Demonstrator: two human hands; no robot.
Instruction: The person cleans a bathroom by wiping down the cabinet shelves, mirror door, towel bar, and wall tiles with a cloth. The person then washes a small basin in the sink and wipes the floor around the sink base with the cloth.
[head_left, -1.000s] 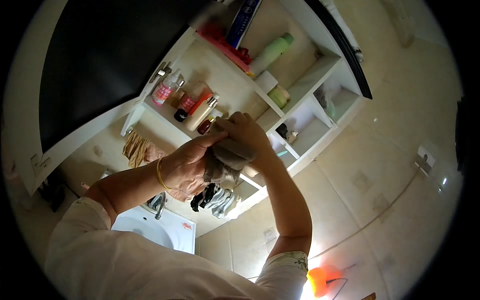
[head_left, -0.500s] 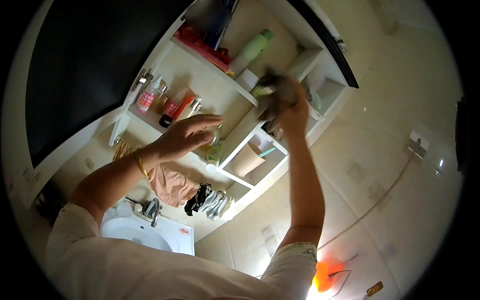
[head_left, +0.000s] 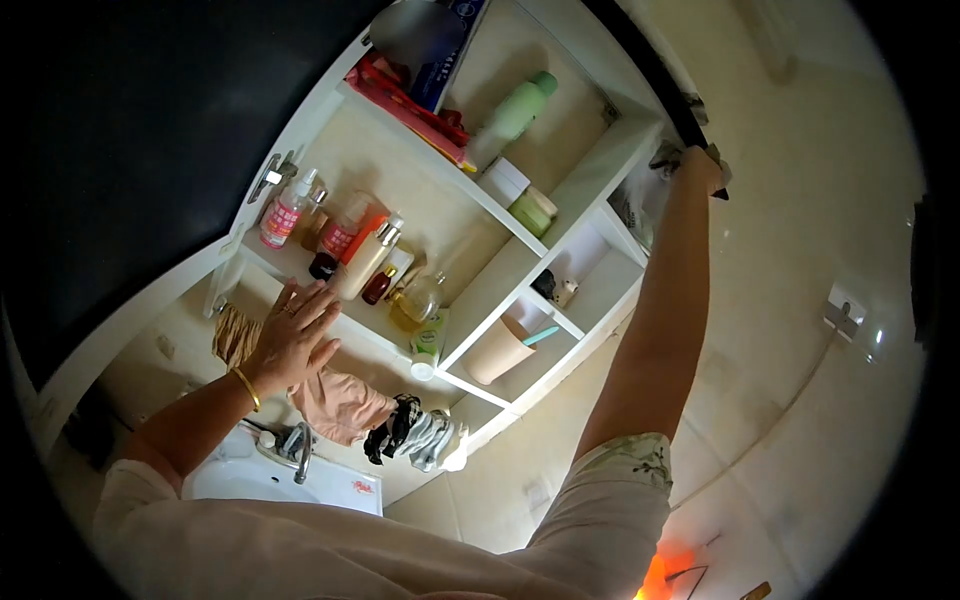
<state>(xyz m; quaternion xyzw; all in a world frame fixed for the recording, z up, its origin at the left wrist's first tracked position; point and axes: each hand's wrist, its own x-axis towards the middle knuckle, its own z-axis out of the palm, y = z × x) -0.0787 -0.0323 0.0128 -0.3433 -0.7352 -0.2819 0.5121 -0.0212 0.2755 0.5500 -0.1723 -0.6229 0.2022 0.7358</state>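
Head view: I have the open white cabinet (head_left: 605,180) slanting across the middle, its dark door (head_left: 130,150) swung out at upper left. Beneath it I see the washbasin (head_left: 340,490) and a hanging pink cloth (head_left: 343,405). The left hand (head_left: 292,340) spreads its fingers in front of the lower shelf, visibly holding nothing, nearest the cream pump bottle (head_left: 366,262). The right hand (head_left: 705,170) reaches to the cabinet's upper-right edge; its fingers are mostly hidden, so I can't tell how closed they are. A beige cup (head_left: 498,352) sits in a lower compartment. Smaller to my eye, a dark cloth (head_left: 664,156) shows beside the right hand at the end compartment; I can't tell if it's gripped.
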